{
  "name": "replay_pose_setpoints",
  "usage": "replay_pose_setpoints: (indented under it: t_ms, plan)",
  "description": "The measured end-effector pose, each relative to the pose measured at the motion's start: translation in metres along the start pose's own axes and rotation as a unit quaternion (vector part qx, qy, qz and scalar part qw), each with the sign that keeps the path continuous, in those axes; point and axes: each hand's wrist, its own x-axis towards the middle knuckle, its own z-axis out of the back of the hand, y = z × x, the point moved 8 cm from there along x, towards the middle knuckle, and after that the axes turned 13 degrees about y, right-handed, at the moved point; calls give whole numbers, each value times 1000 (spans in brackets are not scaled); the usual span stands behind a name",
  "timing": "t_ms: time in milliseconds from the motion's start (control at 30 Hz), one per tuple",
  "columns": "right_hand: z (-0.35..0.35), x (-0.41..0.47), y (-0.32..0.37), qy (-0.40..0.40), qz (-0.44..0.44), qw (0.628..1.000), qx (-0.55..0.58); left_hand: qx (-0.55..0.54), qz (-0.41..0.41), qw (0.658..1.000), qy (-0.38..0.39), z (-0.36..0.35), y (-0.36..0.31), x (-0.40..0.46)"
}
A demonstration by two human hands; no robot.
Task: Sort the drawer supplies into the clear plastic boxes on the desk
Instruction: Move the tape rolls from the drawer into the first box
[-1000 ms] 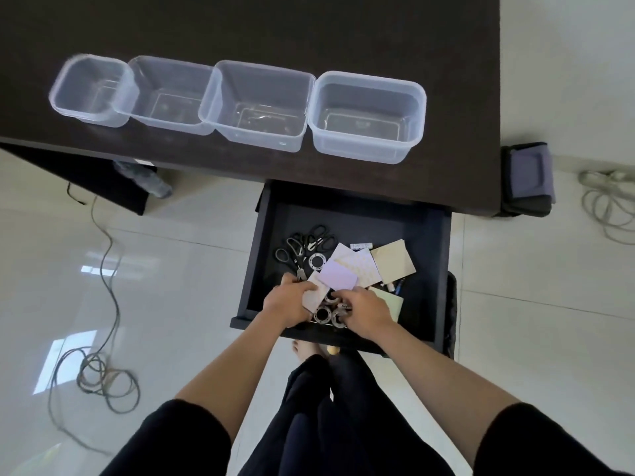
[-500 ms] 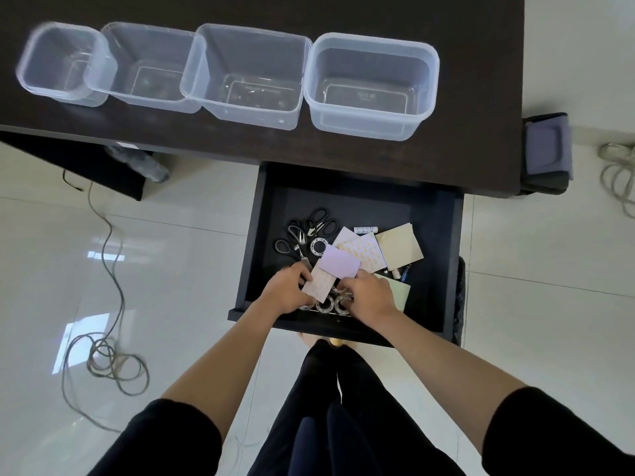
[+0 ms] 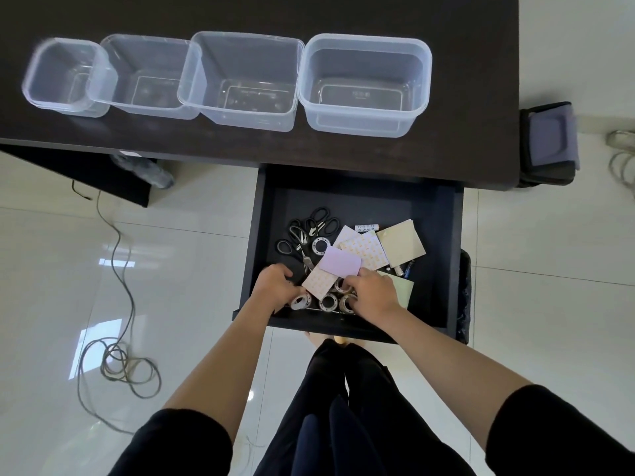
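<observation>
Four clear boxes (image 3: 364,85) (all empty) line the desk (image 3: 474,63).

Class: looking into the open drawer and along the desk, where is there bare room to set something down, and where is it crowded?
Free: the drawer floor behind the scissors, its right strip beside the tan pad, and the desk right of the boxes. Crowded: the drawer's front, where the left hand and right hand work among tape rolls.
</observation>
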Motion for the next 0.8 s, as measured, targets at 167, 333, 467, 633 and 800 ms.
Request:
replay_pose_setpoints:
  t_ms: [167,333,467,633,800]
  plan:
    - [1,0,0,-3,4,1000,15,24,-19,998,51,0,-3,1]
    - [1,-3,0,3,8,1000,17,18,-27,997,65,1,-3,-1]
    - [2,-7,-2,-2,15,999,46,22,-37,996,73,1,-2,-7]
    - [5,-13,0,-4,32,997,76,8,-69,995,65,2,-10,-20]
    - [12,-23,4,4,48,989,140,-26,-76,996,41,8,-12,-34]
